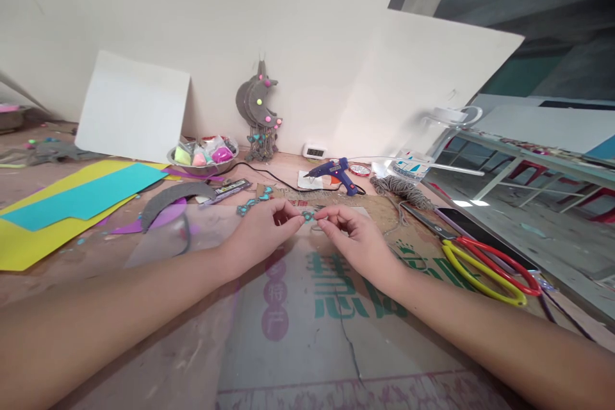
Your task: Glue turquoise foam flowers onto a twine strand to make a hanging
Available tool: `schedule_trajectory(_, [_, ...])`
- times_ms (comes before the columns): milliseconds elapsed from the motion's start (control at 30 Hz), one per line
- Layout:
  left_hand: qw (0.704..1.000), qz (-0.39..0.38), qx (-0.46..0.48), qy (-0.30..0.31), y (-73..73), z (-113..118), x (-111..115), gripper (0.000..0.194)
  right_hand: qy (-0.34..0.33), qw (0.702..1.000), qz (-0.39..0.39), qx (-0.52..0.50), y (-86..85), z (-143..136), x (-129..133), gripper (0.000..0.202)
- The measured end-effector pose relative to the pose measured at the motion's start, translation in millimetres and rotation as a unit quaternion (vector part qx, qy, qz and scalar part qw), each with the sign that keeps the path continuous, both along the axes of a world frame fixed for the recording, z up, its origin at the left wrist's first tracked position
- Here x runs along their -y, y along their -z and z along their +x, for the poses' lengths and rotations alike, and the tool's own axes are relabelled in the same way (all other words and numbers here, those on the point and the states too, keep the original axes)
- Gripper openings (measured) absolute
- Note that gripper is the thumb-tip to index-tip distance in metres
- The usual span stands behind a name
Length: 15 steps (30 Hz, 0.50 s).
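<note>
Between my two hands, above the printed plastic sheet (298, 307), is a small teal and grey piece (308, 216). My left hand (269, 230) pinches its left side between thumb and forefinger. On the right side, my right hand (353, 237) is closed in a pinch at the same piece, its fingertips close to those of my left hand. More teal pieces (250, 205) on a grey strip lie just beyond my left hand. A thin grey string (350, 343) rests on the sheet below my hands.
A blue glue gun (339, 174) lies behind my hands, beside a grey yarn bundle (403, 191). Red and yellow scissors (490, 269) and a phone (485, 237) are at right. A bowl (204, 170), teal foam (86, 195) and a grey crescent (175, 198) sit at left.
</note>
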State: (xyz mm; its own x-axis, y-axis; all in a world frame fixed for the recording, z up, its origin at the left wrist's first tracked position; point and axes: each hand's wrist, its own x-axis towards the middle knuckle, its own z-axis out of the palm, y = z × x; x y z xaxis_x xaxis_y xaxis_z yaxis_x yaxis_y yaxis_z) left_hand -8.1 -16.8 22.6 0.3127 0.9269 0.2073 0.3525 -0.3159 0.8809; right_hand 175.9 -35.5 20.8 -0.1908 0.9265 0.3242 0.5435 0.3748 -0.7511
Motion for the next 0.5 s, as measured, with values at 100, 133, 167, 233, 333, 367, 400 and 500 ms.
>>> schedule_trajectory(100, [1.000, 0.004, 0.002, 0.003, 0.0, 0.0, -0.3, 0.019, -0.007, 1.000, -0.006, -0.003, 0.5, -0.8, -0.3, 0.018])
schedule_trajectory(133, [1.000, 0.004, 0.003, 0.006, 0.2, 0.0, -0.4, 0.018, -0.011, 1.000, -0.005, -0.004, 0.8, -1.1, -0.3, 0.018])
schedule_trajectory(167, [1.000, 0.003, 0.004, 0.008, 0.5, -0.1, -0.4, 0.018, -0.013, 1.000, -0.001, -0.003, 1.2, -1.3, -0.3, 0.018])
schedule_trajectory(233, [1.000, 0.003, 0.003, 0.011, 1.0, -0.2, -0.4, 0.018, -0.015, 1.000, 0.006, 0.003, 1.9, -1.4, -0.1, 0.018])
schedule_trajectory(333, [1.000, 0.004, -0.003, 0.009, 0.9, -0.3, 0.0, 0.017, -0.017, 1.000, 0.010, 0.010, 2.9, -0.9, 0.1, 0.018])
schedule_trajectory(367, [1.000, 0.005, -0.004, 0.010, 0.7, -0.4, 0.2, 0.017, -0.019, 1.000, 0.010, 0.010, 3.2, -0.7, 0.2, 0.018])
schedule_trajectory(400, [1.000, 0.006, -0.004, 0.010, 0.5, -0.4, 0.4, 0.017, -0.021, 1.000, 0.010, 0.010, 3.4, -0.6, 0.3, 0.018])
schedule_trajectory(500, [1.000, 0.004, -0.002, 0.013, 0.2, -0.5, 0.7, 0.018, -0.026, 0.999, 0.012, 0.014, 3.4, -0.4, 0.7, 0.018])
